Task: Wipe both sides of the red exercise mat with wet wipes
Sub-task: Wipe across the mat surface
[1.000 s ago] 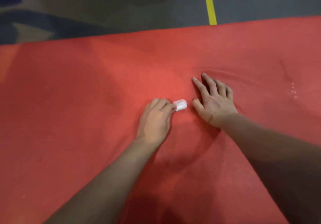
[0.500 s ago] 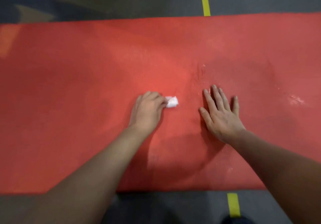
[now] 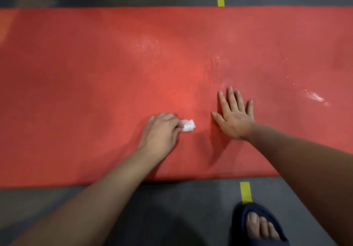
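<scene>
The left hand (image 3: pixel 160 134) is pinching a scrunched wet wipe (image 3: pixel 188 125) down on the red mat (image 3: pixel 86 77) lying under both hands, likely to rub it clean, while the right hand (image 3: pixel 236 118), just beside the wipe, is pressing flat with straight fingers, likely stopping the mat sliding.

left hand (image 3: pixel 160 131) curled (right hand (image 3: pixel 234 120) flat)
</scene>
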A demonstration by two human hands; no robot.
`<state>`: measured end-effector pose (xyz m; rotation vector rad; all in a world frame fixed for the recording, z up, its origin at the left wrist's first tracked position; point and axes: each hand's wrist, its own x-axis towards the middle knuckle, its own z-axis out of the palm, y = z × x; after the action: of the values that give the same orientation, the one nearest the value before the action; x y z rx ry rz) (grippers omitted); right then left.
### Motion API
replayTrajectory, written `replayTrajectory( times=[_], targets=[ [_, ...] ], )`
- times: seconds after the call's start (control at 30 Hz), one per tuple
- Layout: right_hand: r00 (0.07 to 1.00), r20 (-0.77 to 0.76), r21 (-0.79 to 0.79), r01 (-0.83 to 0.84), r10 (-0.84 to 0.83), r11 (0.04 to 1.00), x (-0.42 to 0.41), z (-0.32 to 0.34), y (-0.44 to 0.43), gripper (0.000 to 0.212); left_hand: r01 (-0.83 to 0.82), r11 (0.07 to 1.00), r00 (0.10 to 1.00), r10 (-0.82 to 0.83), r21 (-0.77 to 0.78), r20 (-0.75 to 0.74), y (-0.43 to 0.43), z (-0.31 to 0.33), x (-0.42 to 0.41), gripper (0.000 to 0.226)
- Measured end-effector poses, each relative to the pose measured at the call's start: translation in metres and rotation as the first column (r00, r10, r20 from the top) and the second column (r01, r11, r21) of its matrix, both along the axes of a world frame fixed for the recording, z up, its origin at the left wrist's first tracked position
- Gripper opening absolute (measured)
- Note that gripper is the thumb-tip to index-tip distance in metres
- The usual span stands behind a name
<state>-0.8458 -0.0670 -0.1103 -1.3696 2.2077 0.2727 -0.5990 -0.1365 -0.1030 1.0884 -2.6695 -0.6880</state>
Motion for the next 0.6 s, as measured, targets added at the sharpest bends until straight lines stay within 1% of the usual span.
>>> replayTrajectory(
  times=[0.07, 0.13, 0.2, 0.27, 0.33, 0.4, 0.5, 0.6],
  targets=[
    [1.000, -0.007, 0.006, 0.005, -0.004, 1.000, 0.004, 0.000, -0.001, 0.073, -0.026, 1.000, 1.000, 0.026, 0.018, 0.002, -0.005, 0.001, -0.004, 0.007],
    [1.000, -0.011, 0.006, 0.016, -0.016, 1.000, 0.008, 0.002, -0.001, 0.074, -0.007, 1.000, 1.000, 0.007, -0.003, -0.020, 0.010, 0.002, 0.002, 0.008],
    [1.000, -0.012, 0.017, 0.022, -0.022, 1.000, 0.009, 0.005, -0.001, 0.075, 0.072, 0.997, 0.994, -0.074, -0.028, -0.078, 0.040, 0.001, 0.017, 0.012],
    [1.000, -0.012, 0.023, 0.016, -0.016, 1.000, 0.010, 0.006, -0.001, 0.075, 0.149, 0.989, 0.982, -0.150, -0.017, -0.118, 0.067, -0.002, 0.037, 0.022],
    [1.000, -0.008, 0.023, 0.007, -0.006, 1.000, 0.009, 0.007, 0.000, 0.075, 0.187, 0.982, 0.977, -0.188, -0.022, -0.101, 0.083, -0.009, 0.048, 0.025],
    [1.000, -0.010, 0.015, -0.005, 0.005, 1.000, 0.008, 0.006, 0.003, 0.075, 0.233, 0.971, 0.969, -0.237, -0.060, -0.064, 0.087, -0.012, 0.050, 0.019],
    [1.000, -0.016, -0.003, -0.015, 0.015, 1.000, 0.007, 0.005, 0.005, 0.074, 0.414, 0.899, 0.908, -0.419, -0.144, -0.004, 0.090, -0.009, 0.043, 0.015],
    [1.000, -0.021, -0.003, -0.011, 0.011, 1.000, 0.008, 0.003, 0.006, 0.074, 0.458, 0.865, 0.883, -0.469, -0.204, -0.007, 0.102, -0.010, 0.032, 0.017]
  ],
)
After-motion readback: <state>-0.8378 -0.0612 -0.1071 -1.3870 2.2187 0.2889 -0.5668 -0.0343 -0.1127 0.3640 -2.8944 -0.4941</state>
